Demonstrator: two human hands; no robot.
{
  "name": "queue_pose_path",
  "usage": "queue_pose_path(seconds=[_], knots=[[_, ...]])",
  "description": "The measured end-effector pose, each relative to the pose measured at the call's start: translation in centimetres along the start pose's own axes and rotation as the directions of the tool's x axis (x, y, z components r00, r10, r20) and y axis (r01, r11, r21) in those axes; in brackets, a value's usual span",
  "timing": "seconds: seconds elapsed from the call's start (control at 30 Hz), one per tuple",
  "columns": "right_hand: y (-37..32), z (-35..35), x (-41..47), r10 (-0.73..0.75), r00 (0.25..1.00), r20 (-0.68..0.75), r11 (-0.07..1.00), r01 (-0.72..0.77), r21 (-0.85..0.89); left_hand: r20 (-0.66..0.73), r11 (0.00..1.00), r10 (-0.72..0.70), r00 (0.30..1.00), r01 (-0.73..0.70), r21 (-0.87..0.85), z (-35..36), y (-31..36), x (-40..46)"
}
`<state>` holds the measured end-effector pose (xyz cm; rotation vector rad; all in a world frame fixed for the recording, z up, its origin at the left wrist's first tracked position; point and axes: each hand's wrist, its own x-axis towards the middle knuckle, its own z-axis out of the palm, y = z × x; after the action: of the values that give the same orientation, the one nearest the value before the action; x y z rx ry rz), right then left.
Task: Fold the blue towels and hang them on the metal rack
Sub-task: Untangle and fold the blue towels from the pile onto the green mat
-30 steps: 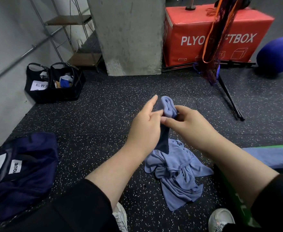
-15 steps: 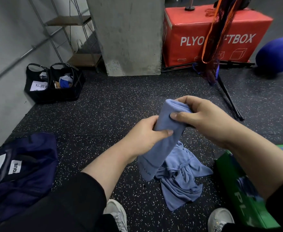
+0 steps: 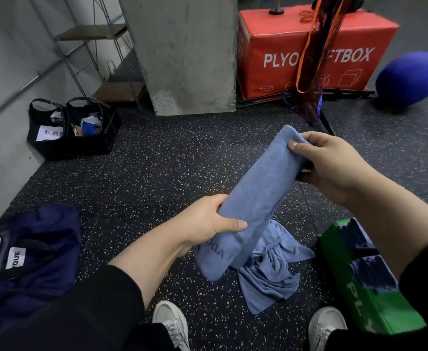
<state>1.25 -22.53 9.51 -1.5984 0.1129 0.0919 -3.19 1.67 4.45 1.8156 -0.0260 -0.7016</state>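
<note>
I see a black rubber floor [image 3: 157, 173] flecked with white, running back to a bare concrete pillar [image 3: 182, 51]. To the left stands a pale grey wall [image 3: 2, 46] with a thin pipe [image 3: 30, 81] along it. In the corner between them is a wire-framed shelf unit [image 3: 101, 62] with wooden boards. The light is dim and even.

your left hand [image 3: 208, 224] and right hand [image 3: 327, 163] grip a folded blue towel [image 3: 256, 198] slantwise above a crumpled towel [image 3: 271, 272] on the floor [image 3: 157, 173].
</note>
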Motion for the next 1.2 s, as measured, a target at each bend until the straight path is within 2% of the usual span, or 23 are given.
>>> queue_pose_path(seconds=[0.2,0.37,0.53,0.63,0.7,0.73,0.8,0.87,0.93,1.13,1.2], knots=[[1.0,0.0,0.5,0.056,0.996,-0.065,0.996,-0.051,0.076,0.013,0.999,-0.044,0.999,0.044,0.002,-0.4,-0.2,-0.6],[0.6,0.1,0.7,0.004,0.993,-0.12,0.994,0.009,0.107,0.003,0.998,-0.06,0.998,0.06,0.034,-0.5,-0.8,-0.7],[0.4,0.1,0.4,-0.003,0.997,-0.081,0.997,0.009,0.078,-0.068,0.982,-0.056,0.996,0.068,0.178,-1.1,-1.4,-0.4],[0.1,0.7,0.0,-0.026,0.999,-0.032,0.998,0.029,0.064,-0.083,0.936,-0.069,0.994,0.093,0.338,-1.0,-1.4,-0.4],[-0.2,1.4,-0.3,-0.039,0.999,-0.022,0.997,0.04,0.063,-0.158,0.912,0.019,0.987,0.047,0.406,-0.4,-0.8,-0.4],[-0.3,1.9,-0.5,-0.044,0.999,-0.025,0.998,0.045,0.047,-0.238,0.904,0.113,0.965,-0.001,0.427,0.0,-0.3,-0.6],[-0.2,3.2,-0.9,-0.049,0.998,-0.026,0.999,0.049,0.019,-0.348,0.872,0.345,0.872,-0.161,0.463,0.8,0.7,-0.7],[0.2,4.6,-1.4,-0.058,0.998,0.001,0.998,0.057,0.018,-0.337,0.843,0.483,0.808,-0.325,0.428,1.8,1.5,-0.5],[0.6,5.5,-1.7,-0.078,0.996,0.047,0.997,0.077,0.004,-0.331,0.849,0.51,0.794,-0.405,0.338,2.8,1.9,-0.2],[1.1,6.5,-2.2,-0.101,0.979,0.177,0.992,0.085,0.094,-0.439,0.886,0.453,0.776,-0.446,0.127,2.6,2.8,1.2],[1.2,6.4,-2.1,-0.095,0.977,0.193,0.992,0.077,0.101,-0.446,0.884,0.453,0.772,-0.454,0.113,2.4,2.8,1.4]])
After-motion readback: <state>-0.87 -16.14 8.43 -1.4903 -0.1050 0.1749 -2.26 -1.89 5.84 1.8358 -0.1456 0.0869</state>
